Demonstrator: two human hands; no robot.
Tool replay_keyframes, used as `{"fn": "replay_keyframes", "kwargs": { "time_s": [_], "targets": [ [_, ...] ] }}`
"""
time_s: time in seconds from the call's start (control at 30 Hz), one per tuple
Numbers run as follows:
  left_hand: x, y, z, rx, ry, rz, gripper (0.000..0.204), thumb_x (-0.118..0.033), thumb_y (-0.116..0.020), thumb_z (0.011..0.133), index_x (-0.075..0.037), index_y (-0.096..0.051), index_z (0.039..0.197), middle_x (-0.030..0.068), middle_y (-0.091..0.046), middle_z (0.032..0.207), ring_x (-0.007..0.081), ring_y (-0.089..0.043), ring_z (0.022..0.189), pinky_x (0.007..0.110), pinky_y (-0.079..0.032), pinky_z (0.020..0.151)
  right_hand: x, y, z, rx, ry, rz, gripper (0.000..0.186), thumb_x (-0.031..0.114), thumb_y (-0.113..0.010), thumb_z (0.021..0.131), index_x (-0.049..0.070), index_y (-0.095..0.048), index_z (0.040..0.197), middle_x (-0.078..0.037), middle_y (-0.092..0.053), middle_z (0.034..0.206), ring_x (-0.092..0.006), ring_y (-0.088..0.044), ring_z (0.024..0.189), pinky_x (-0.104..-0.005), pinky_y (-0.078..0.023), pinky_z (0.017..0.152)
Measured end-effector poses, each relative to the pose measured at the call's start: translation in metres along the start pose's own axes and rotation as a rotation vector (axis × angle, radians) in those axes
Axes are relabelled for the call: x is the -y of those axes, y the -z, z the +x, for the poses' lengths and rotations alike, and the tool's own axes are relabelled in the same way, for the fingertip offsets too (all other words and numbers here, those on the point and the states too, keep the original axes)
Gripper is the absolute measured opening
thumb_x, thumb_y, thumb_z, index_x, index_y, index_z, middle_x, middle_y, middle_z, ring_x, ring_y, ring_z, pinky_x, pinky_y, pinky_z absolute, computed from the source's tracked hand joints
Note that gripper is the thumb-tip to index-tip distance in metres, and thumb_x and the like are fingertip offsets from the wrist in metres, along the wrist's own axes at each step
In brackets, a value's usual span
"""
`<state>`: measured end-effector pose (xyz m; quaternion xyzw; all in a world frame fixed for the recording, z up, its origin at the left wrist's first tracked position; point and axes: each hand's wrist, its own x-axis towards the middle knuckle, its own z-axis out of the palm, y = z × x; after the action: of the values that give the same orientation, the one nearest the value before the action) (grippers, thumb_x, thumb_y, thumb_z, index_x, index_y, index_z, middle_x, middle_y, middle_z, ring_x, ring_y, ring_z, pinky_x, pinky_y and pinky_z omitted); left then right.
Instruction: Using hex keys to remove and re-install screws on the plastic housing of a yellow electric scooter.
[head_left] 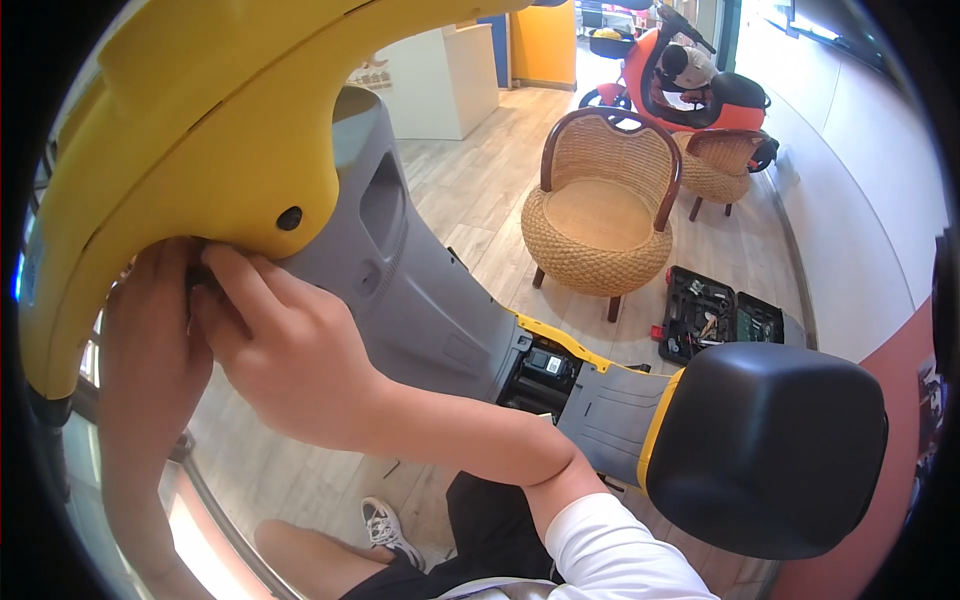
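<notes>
Well, hands (pixel 288 350) @ panel (pixel 235 175); chair (pixel 602 215) nr toolbox (pixel 702 312).

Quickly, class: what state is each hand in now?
Left hand: at the edge of the yellow panel, partly hidden; grip cannot be told.
Right hand: curled at the same edge; whether holding anything cannot be told.
</notes>
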<state>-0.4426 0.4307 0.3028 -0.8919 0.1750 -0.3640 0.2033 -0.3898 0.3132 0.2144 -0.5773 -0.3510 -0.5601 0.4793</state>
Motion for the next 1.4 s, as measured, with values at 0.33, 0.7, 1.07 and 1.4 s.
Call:
{"fn": "replay_keyframes", "kwargs": {
  "time_s": [0.33, 0.7, 1.07, 1.4],
  "targets": [
    [-0.002, -0.005, 0.000, 0.083, 0.112, -0.092, 0.028, -0.003, -0.060, 0.088, -0.001, -0.054, 0.115, 0.0216, -0.062, 0.108, 0.0403, -0.064, 0.097, 0.047, -0.054, 0.078, 0.003, 0.011, -0.002, 0.137, -0.080, -0.188, 0.036, 0.009, -0.066, 0.067, 0.003, -0.071, 0.102, -0.010, -0.053, 0.097, -0.0138, -0.058, 0.068, -0.0258, -0.044, 0.051],
    [0.002, -0.011, -0.004, 0.128, 0.129, -0.088, 0.029, -0.005, -0.060, 0.092, -0.002, -0.055, 0.121, 0.0193, -0.065, 0.108, 0.0351, -0.067, 0.095, 0.041, -0.056, 0.081, -0.006, 0.001, -0.004, 0.085, -0.014, -0.041, 0.036, 0.006, -0.064, 0.067, -0.004, -0.065, 0.101, -0.008, -0.051, 0.086, -0.0182, -0.058, 0.072, -0.0289, -0.048, 0.057],
    [-0.002, -0.001, 0.002, 0.147, 0.150, -0.061, 0.029, 0.001, -0.058, 0.087, 0.000, -0.057, 0.116, 0.0217, -0.063, 0.104, 0.0394, -0.062, 0.098, 0.047, -0.049, 0.089, -0.010, -0.002, -0.003, -0.008, -0.087, 0.053, 0.024, 0.005, -0.066, 0.068, 0.003, -0.063, 0.091, -0.004, -0.057, 0.067, -0.0198, -0.060, 0.059, -0.0316, -0.048, 0.051],
    [0.011, 0.009, 0.000, 0.110, 0.108, -0.115, 0.031, 0.006, -0.051, 0.082, -0.002, -0.057, 0.111, 0.0201, -0.062, 0.102, 0.0413, -0.060, 0.096, 0.048, -0.046, 0.084, -0.018, -0.003, 0.004, -0.028, -0.079, 0.041, 0.016, -0.001, -0.076, 0.068, 0.011, -0.074, 0.080, -0.005, -0.072, 0.078, -0.0202, -0.067, 0.062, -0.0312, -0.052, 0.055]
  ]
}}
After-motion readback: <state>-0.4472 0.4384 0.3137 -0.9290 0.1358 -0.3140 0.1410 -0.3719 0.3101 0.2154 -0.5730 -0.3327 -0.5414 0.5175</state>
